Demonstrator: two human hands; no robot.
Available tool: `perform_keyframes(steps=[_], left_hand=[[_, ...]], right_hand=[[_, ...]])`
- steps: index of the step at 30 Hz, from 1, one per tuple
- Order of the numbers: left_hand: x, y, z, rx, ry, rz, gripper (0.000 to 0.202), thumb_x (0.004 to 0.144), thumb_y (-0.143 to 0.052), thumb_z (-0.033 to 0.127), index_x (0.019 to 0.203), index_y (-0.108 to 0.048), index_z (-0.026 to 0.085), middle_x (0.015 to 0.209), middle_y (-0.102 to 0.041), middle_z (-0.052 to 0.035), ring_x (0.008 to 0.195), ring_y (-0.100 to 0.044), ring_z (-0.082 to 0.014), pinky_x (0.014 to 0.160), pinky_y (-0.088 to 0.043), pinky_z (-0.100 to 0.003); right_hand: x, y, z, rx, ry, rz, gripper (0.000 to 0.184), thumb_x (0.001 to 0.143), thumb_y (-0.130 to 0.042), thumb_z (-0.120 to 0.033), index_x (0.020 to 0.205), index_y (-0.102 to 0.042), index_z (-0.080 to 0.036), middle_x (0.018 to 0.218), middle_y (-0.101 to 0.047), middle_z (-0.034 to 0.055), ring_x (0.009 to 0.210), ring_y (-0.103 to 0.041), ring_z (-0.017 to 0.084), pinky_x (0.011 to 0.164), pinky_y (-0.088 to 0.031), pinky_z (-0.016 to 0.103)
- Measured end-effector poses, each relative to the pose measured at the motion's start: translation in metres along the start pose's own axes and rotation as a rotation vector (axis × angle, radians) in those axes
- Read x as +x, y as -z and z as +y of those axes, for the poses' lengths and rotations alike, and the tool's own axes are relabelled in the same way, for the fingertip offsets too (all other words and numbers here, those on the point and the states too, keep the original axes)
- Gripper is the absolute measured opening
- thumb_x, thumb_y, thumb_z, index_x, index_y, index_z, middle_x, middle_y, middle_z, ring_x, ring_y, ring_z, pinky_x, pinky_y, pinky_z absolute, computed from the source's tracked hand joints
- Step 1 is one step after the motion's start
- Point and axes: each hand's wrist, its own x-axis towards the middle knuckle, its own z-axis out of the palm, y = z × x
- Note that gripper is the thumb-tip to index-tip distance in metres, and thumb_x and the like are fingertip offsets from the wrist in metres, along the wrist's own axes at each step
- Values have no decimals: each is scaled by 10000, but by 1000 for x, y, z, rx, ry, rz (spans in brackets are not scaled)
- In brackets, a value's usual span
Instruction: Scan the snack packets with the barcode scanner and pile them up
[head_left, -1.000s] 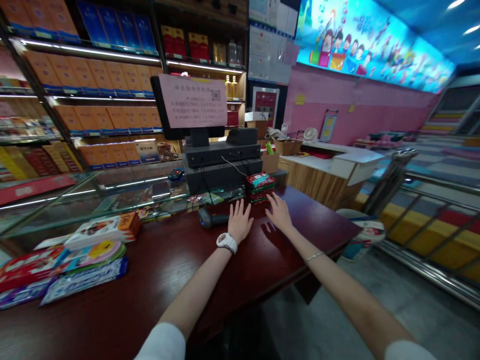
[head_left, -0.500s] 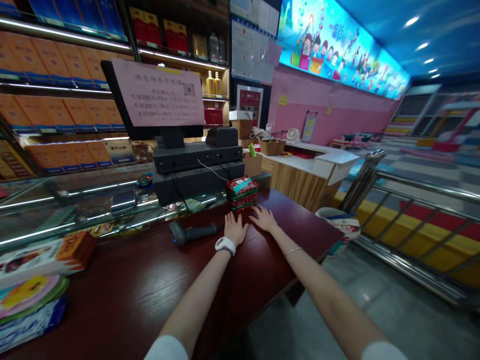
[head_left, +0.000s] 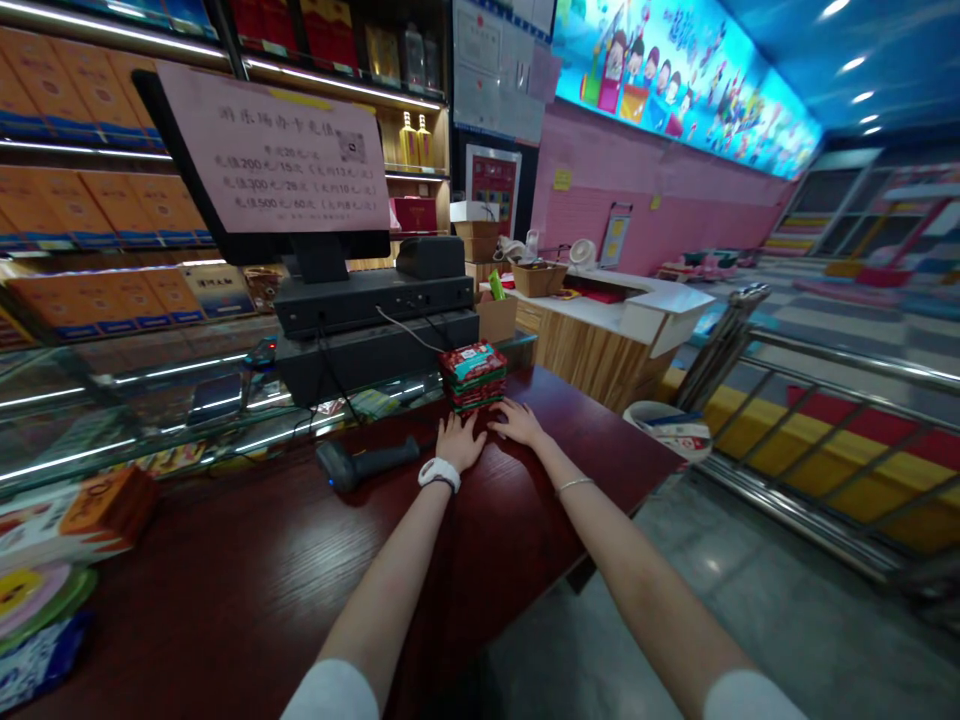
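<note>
A stack of red and green packets (head_left: 474, 372) stands near the far edge of the dark red counter (head_left: 315, 590). My left hand (head_left: 459, 443) lies on the counter just in front of the stack, fingers spread, with a white watch on the wrist. To its right, my right hand (head_left: 519, 424) has its fingers apart, the tips close to the lower right corner of the stack. Whether the fingertips touch the packets I cannot tell. A black barcode scanner (head_left: 367, 463) lies left of my left hand.
Behind the scanner, a monitor with a pink paper sign (head_left: 277, 155) stands on a black cash drawer (head_left: 375, 340) over a glass display case (head_left: 172, 400). Boxes and bright packages (head_left: 82, 515) lie at the left. A bin (head_left: 667, 430) and metal railing (head_left: 840, 375) are at the right.
The view has moved nearer to the counter and monitor. My right hand has come closer to the packets, its fingers more bent. The stack and scanner appear to stay in place.
</note>
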Motion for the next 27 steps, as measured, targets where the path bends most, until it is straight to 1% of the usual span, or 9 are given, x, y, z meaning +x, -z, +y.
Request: perform_keyframes(steps=[4, 8, 12, 19, 25, 27], left_hand=[[-1, 1, 0, -14, -15, 6, 591, 974, -336, 493, 1491, -380, 209, 1516, -439, -140, 1443, -343, -280, 1200, -210, -492], [-2, -1, -2, -28, -27, 13, 600, 970, -345, 499, 1490, -382, 203, 1515, -444, -128, 1439, -350, -275, 1207, -195, -484], [-7, -4, -3, -30, -30, 30, 596, 959, -365, 507, 1458, -430, 188, 1502, -463, -126, 1432, -363, -267, 1213, -186, -477], [-25, 1, 1, -68, -43, 42, 574, 942, -406, 481, 1457, -418, 229, 1490, -485, -92, 1426, -374, -252, 1210, -195, -500], [-42, 8, 8, -71, -35, 43, 557, 944, -414, 466, 1443, -440, 220, 1479, -498, -93, 1425, -377, -264, 1214, -196, -491], [-45, 9, 13, -48, -26, 35, 555, 955, -399, 453, 1446, -436, 199, 1484, -488, -110, 1431, -366, -270, 1217, -193, -480]], right_hand=[[-1, 1, -3, 7, 13, -16, 364, 879, -592, -437, 1219, -580, -305, 1401, -543, 40, 1356, -434, 237, 1129, -230, 606], [-3, 2, -5, 19, 25, -21, 364, 875, -600, -432, 1208, -581, -287, 1396, -546, 52, 1348, -445, 239, 1133, -221, 605], [-8, 1, -6, 30, 39, -20, 354, 882, -594, -421, 1206, -576, -279, 1395, -541, 56, 1339, -452, 227, 1137, -219, 597], [-21, 2, -10, 23, 57, -26, 343, 874, -598, -406, 1197, -579, -293, 1390, -543, 50, 1335, -455, 226, 1135, -230, 591], [-34, 3, -14, 14, 73, -16, 339, 881, -587, -402, 1202, -575, -293, 1396, -542, 48, 1350, -444, 226, 1141, -232, 585], [-37, 2, -16, 10, 71, -3, 331, 882, -587, -394, 1197, -579, -290, 1399, -539, 47, 1355, -439, 226, 1141, -236, 581]])
